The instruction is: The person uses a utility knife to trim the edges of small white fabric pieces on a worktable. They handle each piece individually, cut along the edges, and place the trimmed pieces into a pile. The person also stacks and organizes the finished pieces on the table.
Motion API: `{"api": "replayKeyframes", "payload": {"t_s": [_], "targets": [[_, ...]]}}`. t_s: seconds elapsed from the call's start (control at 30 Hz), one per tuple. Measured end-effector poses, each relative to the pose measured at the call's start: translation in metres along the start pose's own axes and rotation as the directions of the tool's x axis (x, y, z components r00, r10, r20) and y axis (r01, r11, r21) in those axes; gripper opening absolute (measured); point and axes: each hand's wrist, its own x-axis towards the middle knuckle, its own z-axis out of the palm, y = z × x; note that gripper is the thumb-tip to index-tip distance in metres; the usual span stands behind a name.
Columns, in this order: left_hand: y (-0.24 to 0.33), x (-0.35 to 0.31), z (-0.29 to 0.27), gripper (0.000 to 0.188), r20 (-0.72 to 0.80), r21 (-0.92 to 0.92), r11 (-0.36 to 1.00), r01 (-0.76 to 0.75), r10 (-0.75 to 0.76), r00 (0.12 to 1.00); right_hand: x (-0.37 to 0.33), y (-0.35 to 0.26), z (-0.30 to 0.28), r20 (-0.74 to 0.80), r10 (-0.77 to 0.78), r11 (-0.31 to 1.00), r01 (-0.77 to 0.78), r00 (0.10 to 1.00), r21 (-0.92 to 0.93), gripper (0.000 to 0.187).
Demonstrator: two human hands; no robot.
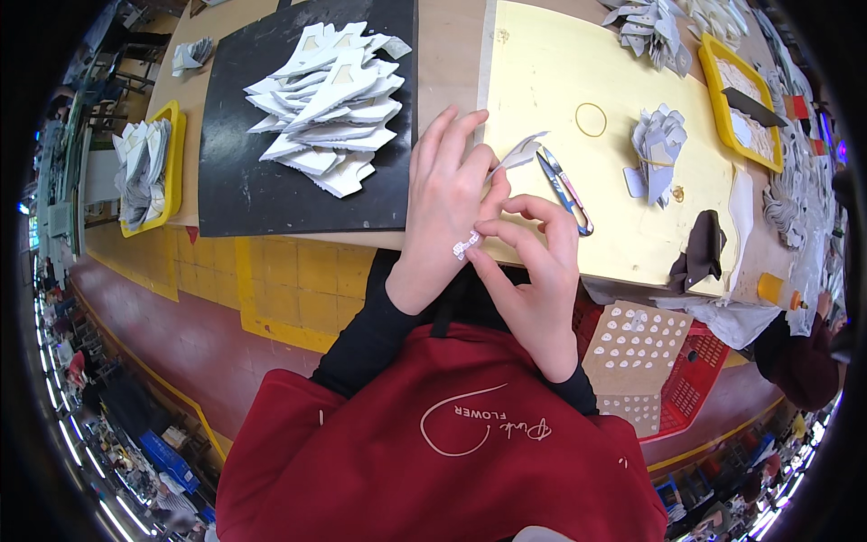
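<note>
Red apron point(361, 452), nearest the viewer, w/ both forearms reaching past it. Near R: red crate point(695, 379), w/ brown card point(623, 381) bearing rows of small white dots. Centre, by the table's near edge: R hand point(542, 280), thumb & index bent toward each other at white bits point(465, 245) on the back of the L hand point(438, 194), close to the thumb base; can't tell if one is gripped. L hand: fingers partly bent, thumb & index apparently pinching a grey piece point(521, 154), which juts over the cream board point(542, 81).

Technique (judged): keep L hand steady, back up; nip one bit by its edge w/ the R fingertips, w/out disturbing the rest; hold the grey piece lightly to avoid creasing.

Orientation: grey piece's long axis slants near L to far R, free end pointing far R; white bits cluster along a similar, shorter slant.

Beyond: snips point(566, 191) just R of the grey piece, tips toward far L; then grey bundle point(657, 144), R, & rubber band point(577, 118). Far L: white stack point(330, 108) on black mat point(226, 172).
</note>
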Motion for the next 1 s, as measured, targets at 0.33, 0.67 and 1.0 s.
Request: {"api": "replayKeyframes", "payload": {"t_s": [0.33,0.67,1.0], "targets": [[0.0,0.0,-0.001,0.011,0.004,0.006,1.0,0.007,-0.007,1.0,-0.001,0.004,0.004,-0.028,-0.023,1.0,0.023,0.999,0.001,0.016],[0.0,0.0,0.0,0.012,0.008,-0.001,1.0,-0.004,0.004,1.0,-0.005,0.0,0.0,0.067,0.035,0.978,-0.048,0.997,0.201,0.017],[-0.002,0.0,0.002,0.011,0.002,0.013,1.0,0.015,-0.015,1.0,-0.003,-0.005,0.008,-0.025,-0.004,1.0,0.004,1.0,0.002,0.022]]}}
